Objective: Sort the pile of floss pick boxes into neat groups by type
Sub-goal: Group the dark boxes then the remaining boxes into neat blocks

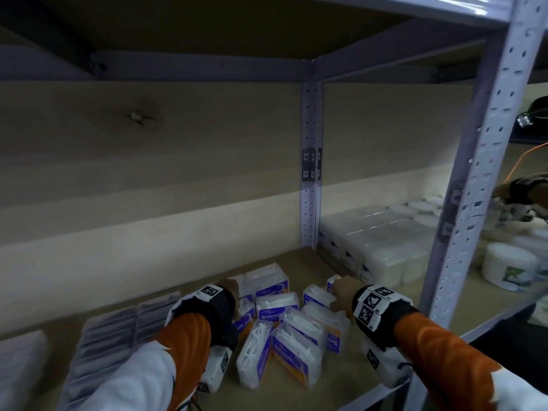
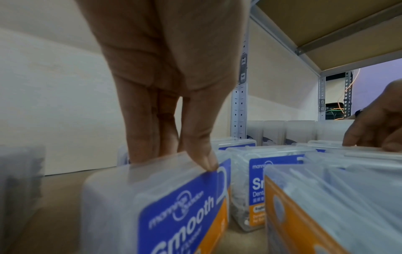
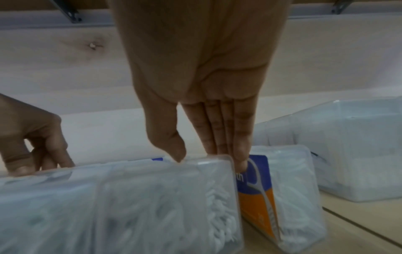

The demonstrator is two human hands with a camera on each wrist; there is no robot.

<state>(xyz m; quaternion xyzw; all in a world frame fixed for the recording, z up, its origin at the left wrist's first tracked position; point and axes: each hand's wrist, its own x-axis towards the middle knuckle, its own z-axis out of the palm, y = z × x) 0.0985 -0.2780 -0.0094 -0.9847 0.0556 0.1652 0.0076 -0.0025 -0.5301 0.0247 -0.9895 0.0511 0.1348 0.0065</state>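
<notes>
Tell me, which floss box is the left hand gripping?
The left hand pinches the top of the blue-and-orange Smooth box at the pile's left edge.

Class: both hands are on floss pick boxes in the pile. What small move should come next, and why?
Probably lift the box pinched by the right hand clear and stand it beside an upright box at the back: neighbours lie tilted against it.

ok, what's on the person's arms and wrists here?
Both arms wear orange sleeves with white panels. Each wrist carries a black strap and a white camera housing with black-and-white square fiducial tags: left wrist, right wrist. The left hand and right hand are bare.
</notes>
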